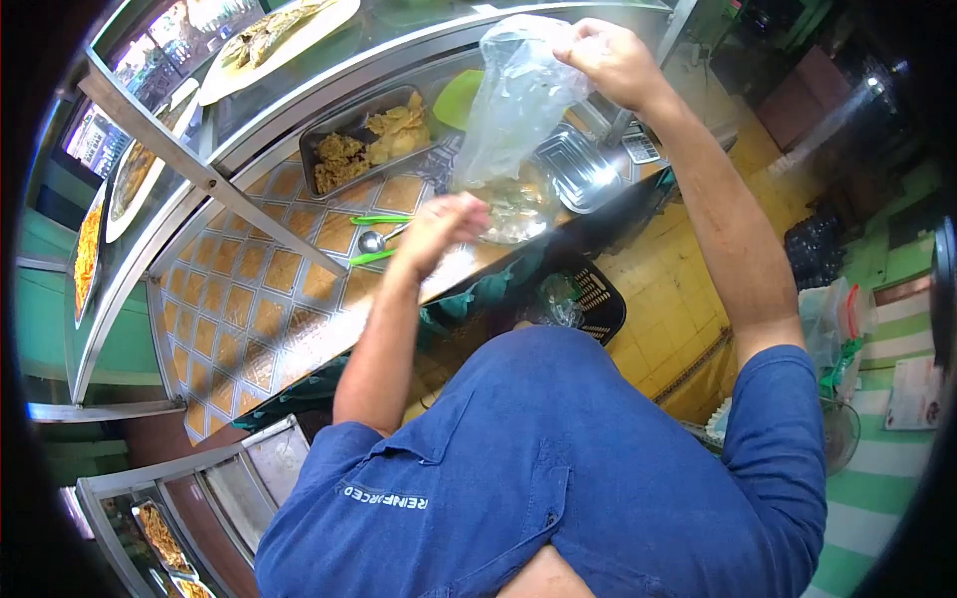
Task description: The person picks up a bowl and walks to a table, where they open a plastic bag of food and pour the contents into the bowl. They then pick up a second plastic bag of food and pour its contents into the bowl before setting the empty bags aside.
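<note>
My right hand (608, 62) is raised at the top, its fingers closed on the upper edge of a clear plastic bag (518, 105) that hangs down over the counter. Lower and to the left, my left hand (444, 229) is near the bag's lower end, its fingers blurred by motion. Just right of that hand lies a shiny clear plastic item (513, 211). A clear-lidded container (578, 169) rests beside the bag. Green-handled tongs (374, 257) and a metal spoon (372, 241) lie left of my left hand.
A metal tray (384, 164) with two foods sits on the tiled-pattern counter (239, 299). Behind it is a green plate (457, 98). A metal frame post (279, 229) crosses the counter at left. Plates of food stand on the glass shelf above. Below the counter is a black basket (603, 304).
</note>
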Demonstrator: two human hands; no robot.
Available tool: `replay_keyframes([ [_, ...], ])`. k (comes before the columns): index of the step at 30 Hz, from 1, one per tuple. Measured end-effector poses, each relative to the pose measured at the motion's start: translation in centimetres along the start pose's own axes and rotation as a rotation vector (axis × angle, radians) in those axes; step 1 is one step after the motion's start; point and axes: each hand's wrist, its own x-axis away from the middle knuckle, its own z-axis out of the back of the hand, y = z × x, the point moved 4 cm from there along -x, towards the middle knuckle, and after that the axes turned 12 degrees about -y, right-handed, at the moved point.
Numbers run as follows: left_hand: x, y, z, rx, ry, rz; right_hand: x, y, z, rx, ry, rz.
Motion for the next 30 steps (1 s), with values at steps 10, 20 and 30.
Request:
replay_keyframes([
  [10,-7.0,-1.7,-14.3,1.009,-0.455,-0.191,15.2,-0.4,-5.1,-0.607,0.443,-0.199],
  [20,-8.7,-3.7,-12.2,1.202,-0.411,-0.451,26.6,2.1,-9.1,-0.468,0.109,-0.215],
  [30,-11.7,-10.9,-9.8,0.864,-0.077,-0.057,31.2,11.3,-9.5,-0.798,0.203,-0.634],
])
